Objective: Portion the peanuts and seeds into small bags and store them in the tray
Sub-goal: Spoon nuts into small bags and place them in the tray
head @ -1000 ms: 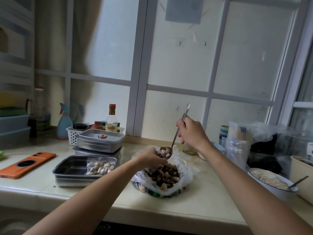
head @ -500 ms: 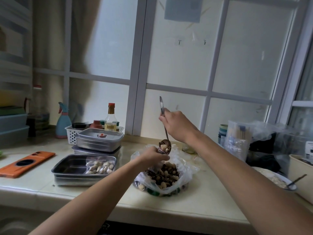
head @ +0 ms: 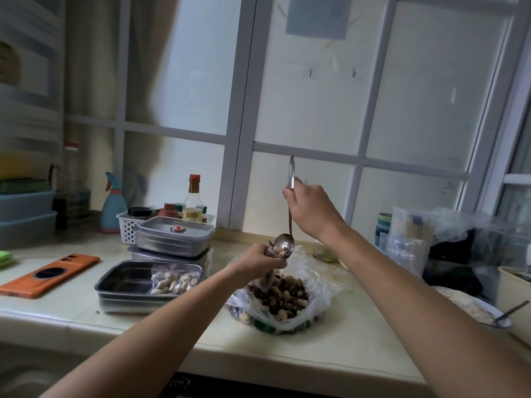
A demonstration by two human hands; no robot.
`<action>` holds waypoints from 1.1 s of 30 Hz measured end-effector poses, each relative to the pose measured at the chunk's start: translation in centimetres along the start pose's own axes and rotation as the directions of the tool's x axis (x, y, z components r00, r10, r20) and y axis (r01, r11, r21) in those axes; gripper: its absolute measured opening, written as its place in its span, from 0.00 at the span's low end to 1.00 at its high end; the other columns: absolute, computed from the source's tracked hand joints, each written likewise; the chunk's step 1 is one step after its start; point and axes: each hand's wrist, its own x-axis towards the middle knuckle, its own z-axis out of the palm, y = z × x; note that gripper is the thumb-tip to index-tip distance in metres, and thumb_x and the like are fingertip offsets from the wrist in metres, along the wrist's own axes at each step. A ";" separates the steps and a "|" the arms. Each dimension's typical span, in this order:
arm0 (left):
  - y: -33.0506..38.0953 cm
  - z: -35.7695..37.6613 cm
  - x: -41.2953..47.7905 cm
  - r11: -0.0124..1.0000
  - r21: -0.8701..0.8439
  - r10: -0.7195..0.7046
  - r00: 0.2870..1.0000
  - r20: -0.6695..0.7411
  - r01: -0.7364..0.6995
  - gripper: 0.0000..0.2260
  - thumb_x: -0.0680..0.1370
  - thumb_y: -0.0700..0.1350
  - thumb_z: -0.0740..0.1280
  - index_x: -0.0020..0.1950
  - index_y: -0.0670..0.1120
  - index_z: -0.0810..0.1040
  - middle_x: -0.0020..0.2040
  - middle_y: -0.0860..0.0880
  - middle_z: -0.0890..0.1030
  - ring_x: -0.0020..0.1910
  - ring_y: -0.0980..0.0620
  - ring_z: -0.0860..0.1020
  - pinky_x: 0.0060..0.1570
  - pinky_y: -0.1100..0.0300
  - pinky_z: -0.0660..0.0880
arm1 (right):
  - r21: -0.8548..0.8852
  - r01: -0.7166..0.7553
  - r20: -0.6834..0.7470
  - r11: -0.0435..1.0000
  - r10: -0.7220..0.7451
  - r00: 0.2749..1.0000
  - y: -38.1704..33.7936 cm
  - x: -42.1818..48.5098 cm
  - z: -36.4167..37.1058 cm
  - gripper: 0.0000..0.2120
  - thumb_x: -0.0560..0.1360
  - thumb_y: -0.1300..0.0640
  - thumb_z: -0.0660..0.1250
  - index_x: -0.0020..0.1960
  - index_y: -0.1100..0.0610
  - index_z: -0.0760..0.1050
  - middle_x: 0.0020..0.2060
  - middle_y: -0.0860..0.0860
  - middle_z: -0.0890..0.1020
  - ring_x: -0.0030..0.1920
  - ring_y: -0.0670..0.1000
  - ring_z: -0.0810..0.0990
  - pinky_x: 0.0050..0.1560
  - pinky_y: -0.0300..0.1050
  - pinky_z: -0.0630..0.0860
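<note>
The phone case (head: 48, 275) is glowing orange, the tray (head: 123, 280) is gleaming silver, the spray bottle (head: 114, 212) is showing pale blue.

- Phone (head: 48, 275), orange case, flat on the counter (head: 344, 349): far left of the grip.
- Bins (head: 26, 214), blue, stacked: farthest left.
- Spray bottle (head: 113, 205), blue: left and behind, at the wall.
- Basket (head: 128, 225), white, holding jars and a red-capped sauce bottle (head: 193, 201): left, behind.
- Lidded steel box (head: 172, 237), set on another steel container: left, in front of the basket.
- Glass jar (head: 323, 251): just right.
- Cups (head: 383, 228), stacked: further right.
- Paper (head: 316, 15) on the window pane: high above.
</note>
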 end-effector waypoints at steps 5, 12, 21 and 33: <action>-0.2 -0.1 -0.2 0.999 0.040 0.025 1.000 0.017 -0.025 0.07 0.76 0.41 0.74 0.43 0.45 0.76 0.37 0.49 0.77 0.35 0.53 0.74 0.39 0.61 0.71 | 0.065 0.004 0.038 0.998 -0.007 0.999 0.5 -0.2 -0.2 0.13 0.85 0.54 0.55 0.55 0.60 0.75 0.35 0.56 0.80 0.37 0.59 0.79 0.41 0.56 0.78; -0.3 0.2 -0.3 0.999 0.016 0.042 0.999 0.009 -0.042 0.10 0.76 0.44 0.74 0.50 0.39 0.78 0.44 0.45 0.79 0.43 0.50 0.76 0.48 0.54 0.74 | 0.007 0.082 -0.062 0.997 -0.082 0.995 0.3 -0.4 -0.5 0.13 0.86 0.55 0.56 0.57 0.62 0.75 0.36 0.56 0.79 0.37 0.60 0.78 0.40 0.55 0.76; 0.2 0.5 -0.7 0.999 0.001 0.042 0.999 0.006 -0.042 0.10 0.75 0.46 0.75 0.45 0.45 0.74 0.38 0.47 0.74 0.37 0.51 0.72 0.42 0.57 0.70 | 0.009 0.187 0.025 0.982 -0.187 0.982 -0.7 -0.8 -0.2 0.10 0.86 0.52 0.57 0.55 0.58 0.72 0.31 0.50 0.72 0.34 0.59 0.72 0.39 0.58 0.75; 0.5 0.3 -1.2 1.000 -0.013 0.019 0.999 -0.038 -0.019 0.15 0.77 0.45 0.75 0.57 0.39 0.75 0.49 0.41 0.82 0.43 0.49 0.79 0.45 0.57 0.77 | 0.003 0.242 -0.042 0.970 -0.242 0.969 -0.3 -1.2 -0.6 0.10 0.86 0.54 0.58 0.55 0.60 0.72 0.32 0.48 0.72 0.35 0.59 0.74 0.39 0.57 0.75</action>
